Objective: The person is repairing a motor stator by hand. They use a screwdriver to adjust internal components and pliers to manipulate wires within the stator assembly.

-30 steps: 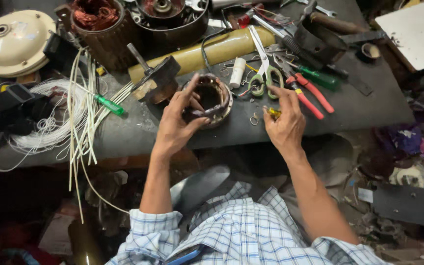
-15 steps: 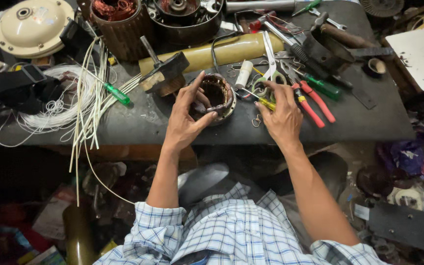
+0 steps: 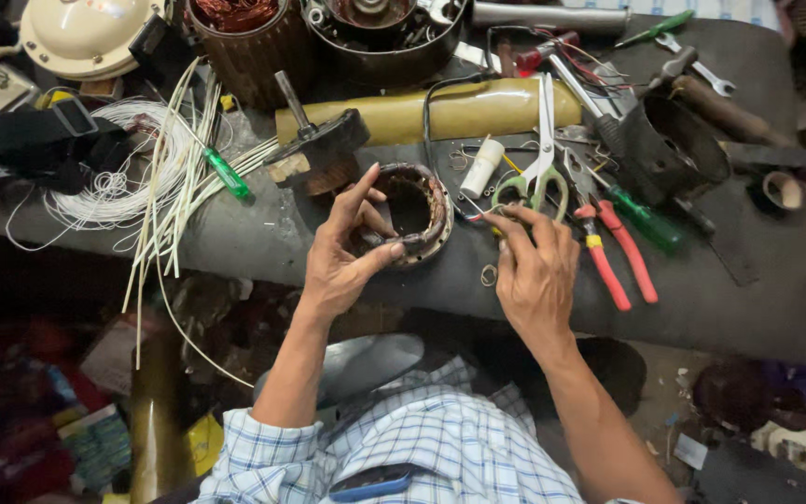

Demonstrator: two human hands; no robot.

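Cluttered dark workbench carries a small motor stator, a rusty ring with copper windings. Left hand clamps its near rim between thumb and fingers. It looks heavy and rigid, its windings delicate. Right hand, just beside it, pinches a thin tool.

My left hand covers the near-left rim of the small motor stator I grip, so I cannot see that part of its winding. What my right hand pinches is too thin to identify. Beyond my grip, the large wound stator is cut off by the top edge.
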